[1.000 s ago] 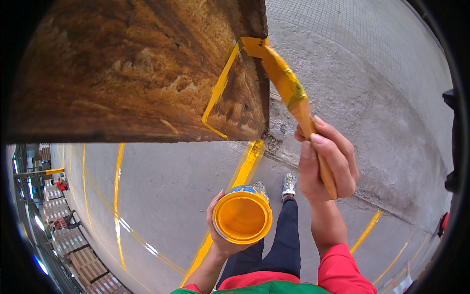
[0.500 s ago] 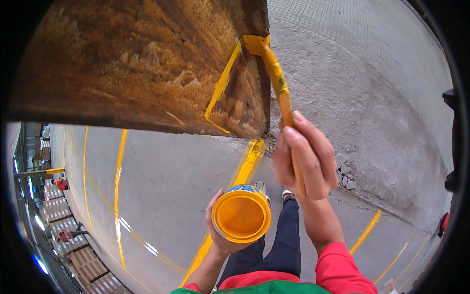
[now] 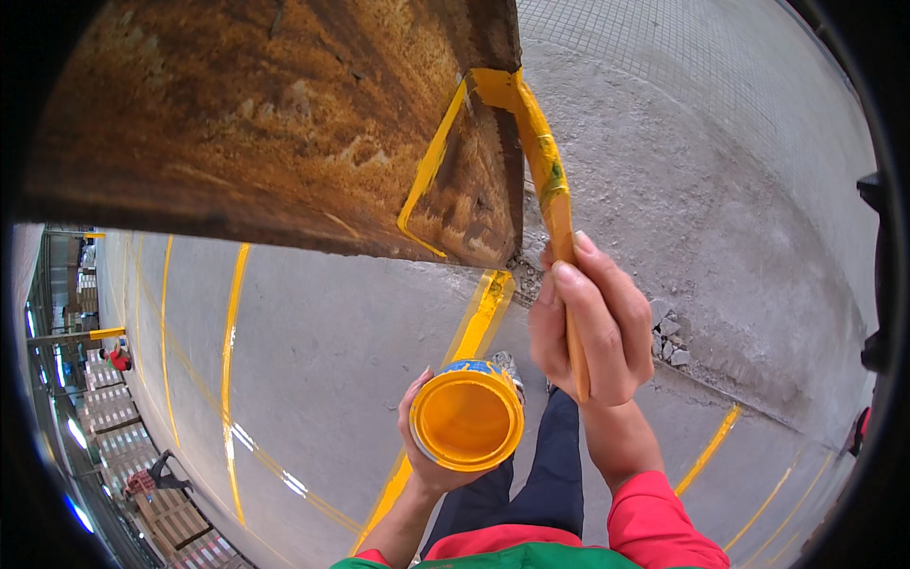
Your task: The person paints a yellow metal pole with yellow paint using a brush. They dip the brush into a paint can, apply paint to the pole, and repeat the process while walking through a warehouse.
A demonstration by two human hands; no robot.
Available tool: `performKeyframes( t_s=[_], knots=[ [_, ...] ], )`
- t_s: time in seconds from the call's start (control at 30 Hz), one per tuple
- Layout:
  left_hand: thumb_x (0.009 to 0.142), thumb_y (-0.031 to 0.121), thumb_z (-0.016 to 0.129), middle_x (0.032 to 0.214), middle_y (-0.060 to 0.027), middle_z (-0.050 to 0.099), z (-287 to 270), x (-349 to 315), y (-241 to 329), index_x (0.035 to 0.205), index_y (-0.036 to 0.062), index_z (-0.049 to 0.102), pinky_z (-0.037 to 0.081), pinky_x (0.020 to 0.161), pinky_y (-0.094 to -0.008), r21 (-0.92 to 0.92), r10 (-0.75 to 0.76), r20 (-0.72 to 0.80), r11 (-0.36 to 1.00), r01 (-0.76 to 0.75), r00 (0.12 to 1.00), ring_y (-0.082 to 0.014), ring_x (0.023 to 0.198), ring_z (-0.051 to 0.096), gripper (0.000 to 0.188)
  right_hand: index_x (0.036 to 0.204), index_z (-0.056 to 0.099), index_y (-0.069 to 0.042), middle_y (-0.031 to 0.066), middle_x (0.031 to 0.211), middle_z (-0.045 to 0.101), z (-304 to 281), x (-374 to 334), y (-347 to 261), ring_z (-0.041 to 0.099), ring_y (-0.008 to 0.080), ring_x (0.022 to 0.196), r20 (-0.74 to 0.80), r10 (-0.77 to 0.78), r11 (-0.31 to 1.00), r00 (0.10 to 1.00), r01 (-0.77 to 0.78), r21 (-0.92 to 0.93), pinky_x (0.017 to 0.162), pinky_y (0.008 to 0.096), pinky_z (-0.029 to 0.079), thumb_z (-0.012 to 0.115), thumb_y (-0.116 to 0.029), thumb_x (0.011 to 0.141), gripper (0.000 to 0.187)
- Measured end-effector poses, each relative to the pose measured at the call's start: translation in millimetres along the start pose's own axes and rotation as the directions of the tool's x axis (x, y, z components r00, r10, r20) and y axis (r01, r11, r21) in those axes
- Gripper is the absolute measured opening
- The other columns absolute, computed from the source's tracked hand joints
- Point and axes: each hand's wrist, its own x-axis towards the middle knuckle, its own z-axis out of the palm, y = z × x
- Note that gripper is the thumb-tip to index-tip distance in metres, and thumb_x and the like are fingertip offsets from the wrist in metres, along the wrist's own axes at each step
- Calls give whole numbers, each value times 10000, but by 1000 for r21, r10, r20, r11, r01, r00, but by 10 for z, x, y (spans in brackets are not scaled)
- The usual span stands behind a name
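Note:
My right hand (image 3: 597,327) grips a paintbrush (image 3: 557,209) by its wooden handle. The brush slants up to the left, its yellow-coated bristles touching the edge of a rusty metal column (image 3: 275,133). Where they meet, a short yellow stroke crosses the rusted surface. A thin yellow outline (image 3: 427,175) runs down the column and bends toward its lower edge, with bare rust inside it. Lower down, my left hand (image 3: 424,446) is wrapped round an open can (image 3: 467,417) of yellow paint, held in front of my legs.
Yellow lines (image 3: 230,360) cross the grey floor (image 3: 322,341). Broken rubble (image 3: 671,337) lies beside a rough concrete patch (image 3: 701,209) on the right. Far left, stacked pallets (image 3: 171,507) line the hall, and a person (image 3: 156,479) is near them.
My right hand and the brush have shifted slightly downward, the bristles now lying at the column's edge. The can stays almost still. The distant person at the left has moved.

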Motion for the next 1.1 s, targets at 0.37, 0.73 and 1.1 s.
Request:
performKeyframes(
  t_s=[0.37, 0.73, 1.1],
  knots=[
    [585, 412, 1001, 1532, -234, 333, -19, -7, 33, 1550, 42, 174, 380, 1174, -498, 48, -18, -4, 999, 18, 1000, -361, 1400, 429, 1325, 1049, 722, 25, 211, 1087, 708, -56, 24, 27, 758, 290, 840, 47, 51, 998, 998, -52, 32, 708, 317, 641, 785, 111, 743, 324],
    [580, 372, 1009, 1539, -237, 326, -23, -15, 16, 1555, 41, 147, 389, 1167, -497, 46, -24, 18, 999, 23, 1000, -362, 1401, 435, 1342, 1025, 743, 16, 202, 1055, 728, -91, 55, 100, 758, 269, 853, 21, 97, 994, 995, -98, 43, 706, 319, 637, 793, 87, 765, 274],
    [583, 399, 1005, 1543, -257, 320, -38, -8, 7, 1553, 34, 153, 376, 1171, -521, 77, -12, 9, 997, 12, 1000, -381, 1402, 430, 1342, 1019, 733, 36, 209, 1038, 730, -118, 68, 56, 757, 279, 831, -7, 135, 977, 991, -132, 167, 707, 331, 640, 798, 83, 762, 269]
  ],
)
